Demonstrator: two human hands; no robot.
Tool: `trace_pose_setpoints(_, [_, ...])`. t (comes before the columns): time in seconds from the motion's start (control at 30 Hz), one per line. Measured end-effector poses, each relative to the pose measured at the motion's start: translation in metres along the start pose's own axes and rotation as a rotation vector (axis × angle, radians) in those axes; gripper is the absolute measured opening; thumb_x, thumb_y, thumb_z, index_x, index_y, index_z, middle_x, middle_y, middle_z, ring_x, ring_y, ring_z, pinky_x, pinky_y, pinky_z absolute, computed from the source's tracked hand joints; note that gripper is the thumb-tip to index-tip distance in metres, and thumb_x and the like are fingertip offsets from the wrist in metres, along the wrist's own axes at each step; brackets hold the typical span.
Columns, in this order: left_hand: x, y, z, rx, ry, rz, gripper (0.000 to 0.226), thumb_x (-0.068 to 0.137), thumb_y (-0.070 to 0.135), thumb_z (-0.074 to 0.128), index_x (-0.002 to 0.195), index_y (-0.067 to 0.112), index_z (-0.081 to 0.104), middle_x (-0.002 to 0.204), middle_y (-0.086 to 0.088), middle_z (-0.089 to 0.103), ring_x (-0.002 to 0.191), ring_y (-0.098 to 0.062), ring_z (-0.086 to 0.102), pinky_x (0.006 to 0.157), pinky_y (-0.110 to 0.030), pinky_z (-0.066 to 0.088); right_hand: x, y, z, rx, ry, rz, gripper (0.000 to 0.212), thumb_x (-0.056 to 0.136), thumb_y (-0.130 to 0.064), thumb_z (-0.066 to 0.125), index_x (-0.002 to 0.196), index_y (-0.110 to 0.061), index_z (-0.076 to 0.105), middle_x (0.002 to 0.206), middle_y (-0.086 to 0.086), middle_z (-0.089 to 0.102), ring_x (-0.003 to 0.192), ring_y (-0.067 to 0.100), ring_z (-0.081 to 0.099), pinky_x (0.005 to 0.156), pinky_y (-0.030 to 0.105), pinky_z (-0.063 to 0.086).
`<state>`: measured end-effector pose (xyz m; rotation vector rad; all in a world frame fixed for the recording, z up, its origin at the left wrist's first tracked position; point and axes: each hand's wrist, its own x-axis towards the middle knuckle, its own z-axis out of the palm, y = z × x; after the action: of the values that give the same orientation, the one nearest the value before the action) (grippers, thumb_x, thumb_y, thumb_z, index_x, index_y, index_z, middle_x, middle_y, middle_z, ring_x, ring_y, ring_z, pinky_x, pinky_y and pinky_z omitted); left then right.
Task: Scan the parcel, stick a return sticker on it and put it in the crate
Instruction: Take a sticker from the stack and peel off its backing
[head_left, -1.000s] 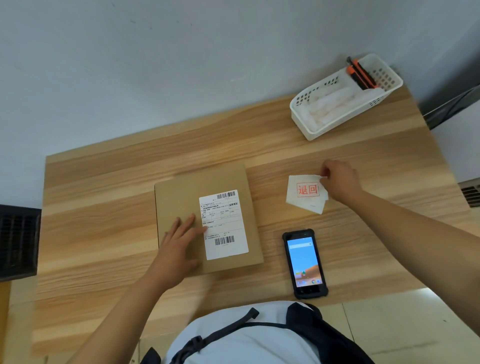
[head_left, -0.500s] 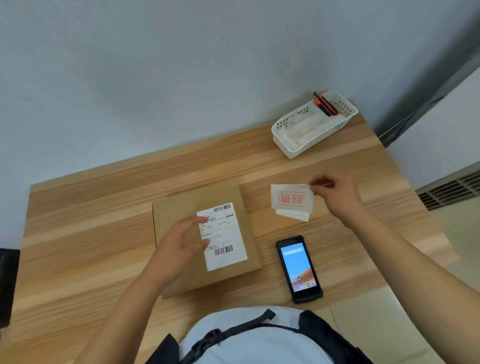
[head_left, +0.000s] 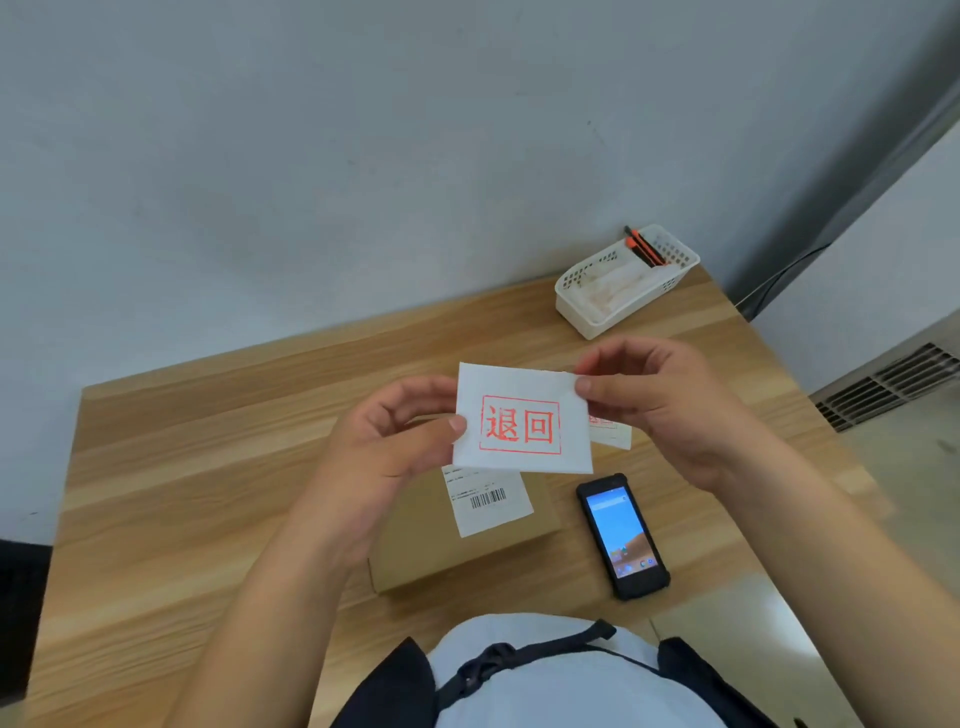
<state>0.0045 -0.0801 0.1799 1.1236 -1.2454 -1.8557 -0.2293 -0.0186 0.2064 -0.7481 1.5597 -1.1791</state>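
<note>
1. Hands are raised above the table (head_left: 171, 467), forearms angled inward from both sides toward each other.
2. Your left hand (head_left: 384, 441) pinches the left edge of the return sticker (head_left: 522, 421), thumb on the front, fingers curled behind.
3. Your right hand (head_left: 660, 405) pinches its upper right corner, thumb tip on the front.
4. The sticker faces you, red stamp upright, held clear of the table.
5. The parcel (head_left: 467, 551) lies flat below your hands, its label (head_left: 488, 499) partly hidden by the sticker.
6. The scanner (head_left: 621, 535) lies just right of the parcel, screen lit; more stickers (head_left: 613, 434) sit behind your right hand.
</note>
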Motion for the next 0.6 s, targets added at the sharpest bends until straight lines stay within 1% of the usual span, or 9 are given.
trace_pose_setpoints(0.07, [-0.008, 0.003, -0.007, -0.036, 0.003, 0.003, 0.029, 0.078, -0.004, 0.072, 0.103, 0.011, 0.072, 0.105, -0.011, 0.076, 0.098, -0.030, 0.073, 0.091, -0.048, 0.056, -0.008, -0.005, 0.012, 0.020, 0.003, 0.002, 0.013, 0.085, 0.008, 0.067, 0.092, -0.002, 0.068, 0.099, 0.025, 0.073, 0.098, 0.036, 0.073, 0.085, 0.036, 0.061])
trace_pose_setpoints(0.13, [-0.014, 0.005, -0.013, -0.068, 0.005, 0.007, 0.028, 0.080, -0.007, 0.067, 0.104, 0.009, 0.071, 0.104, -0.012, 0.076, 0.096, -0.031, 0.073, 0.083, -0.043, 0.059, -0.014, -0.008, 0.023, 0.061, 0.007, -0.002, 0.015, 0.086, 0.006, 0.067, 0.094, -0.007, 0.068, 0.091, 0.015, 0.073, 0.092, 0.032, 0.075, 0.083, 0.038, 0.062])
trace_pose_setpoints(0.17, [-0.017, 0.007, -0.016, -0.095, 0.006, 0.014, 0.029, 0.078, -0.006, 0.068, 0.103, 0.009, 0.071, 0.102, -0.012, 0.076, 0.094, -0.030, 0.073, 0.079, -0.039, 0.061, -0.017, -0.010, 0.028, 0.091, 0.002, -0.005, 0.015, 0.087, 0.003, 0.066, 0.096, -0.009, 0.068, 0.091, 0.012, 0.074, 0.091, 0.030, 0.075, 0.082, 0.039, 0.062])
trace_pose_setpoints(0.23, [-0.022, 0.011, -0.023, -0.150, 0.012, 0.032, 0.032, 0.071, 0.001, 0.070, 0.102, 0.010, 0.071, 0.099, -0.012, 0.076, 0.091, -0.028, 0.074, 0.074, -0.034, 0.062, -0.025, -0.011, 0.037, 0.170, -0.002, 0.004, 0.016, 0.088, -0.005, 0.066, 0.104, -0.007, 0.068, 0.096, 0.013, 0.075, 0.090, 0.030, 0.072, 0.077, 0.038, 0.062])
trace_pose_setpoints(0.33, [-0.027, 0.018, -0.033, -0.208, 0.026, 0.067, 0.034, 0.070, 0.001, 0.071, 0.102, 0.010, 0.070, 0.102, -0.014, 0.076, 0.093, -0.029, 0.073, 0.076, -0.035, 0.061, -0.040, -0.007, 0.050, 0.294, -0.006, 0.043, 0.043, 0.080, -0.018, 0.066, 0.117, 0.006, 0.063, 0.102, 0.021, 0.069, 0.092, 0.034, 0.065, 0.072, 0.037, 0.062])
trace_pose_setpoints(0.37, [-0.029, 0.020, -0.036, -0.221, 0.030, 0.084, 0.034, 0.070, -0.001, 0.073, 0.103, 0.010, 0.070, 0.103, -0.014, 0.075, 0.093, -0.028, 0.073, 0.075, -0.034, 0.061, -0.046, -0.004, 0.055, 0.324, -0.012, 0.057, 0.046, 0.078, -0.019, 0.066, 0.116, 0.007, 0.063, 0.103, 0.023, 0.068, 0.090, 0.034, 0.065, 0.073, 0.039, 0.062])
trace_pose_setpoints(0.4, [-0.031, 0.022, -0.039, -0.230, 0.033, 0.101, 0.035, 0.071, -0.001, 0.073, 0.104, 0.009, 0.069, 0.103, -0.014, 0.075, 0.093, -0.027, 0.073, 0.075, -0.034, 0.061, -0.052, -0.001, 0.059, 0.347, -0.019, 0.068, 0.043, 0.076, -0.019, 0.065, 0.111, 0.005, 0.064, 0.101, 0.023, 0.067, 0.085, 0.032, 0.066, 0.073, 0.040, 0.062])
trace_pose_setpoints(0.5, [-0.035, 0.027, -0.047, -0.255, 0.045, 0.133, 0.035, 0.071, 0.003, 0.068, 0.105, 0.009, 0.068, 0.102, -0.013, 0.075, 0.094, -0.027, 0.074, 0.073, -0.031, 0.062, -0.067, 0.009, 0.073, 0.374, -0.015, 0.097, 0.026, 0.072, -0.015, 0.065, 0.095, -0.003, 0.068, 0.087, 0.016, 0.068, 0.073, 0.026, 0.067, 0.073, 0.042, 0.062])
trace_pose_setpoints(0.6, [-0.039, 0.032, -0.052, -0.264, 0.023, 0.142, 0.034, 0.070, 0.004, 0.067, 0.104, 0.010, 0.068, 0.098, -0.010, 0.077, 0.094, -0.025, 0.075, 0.070, -0.029, 0.061, -0.077, 0.015, 0.083, 0.355, 0.015, 0.092, 0.024, 0.070, -0.010, 0.068, 0.093, -0.003, 0.068, 0.084, 0.013, 0.070, 0.075, 0.027, 0.066, 0.078, 0.045, 0.061])
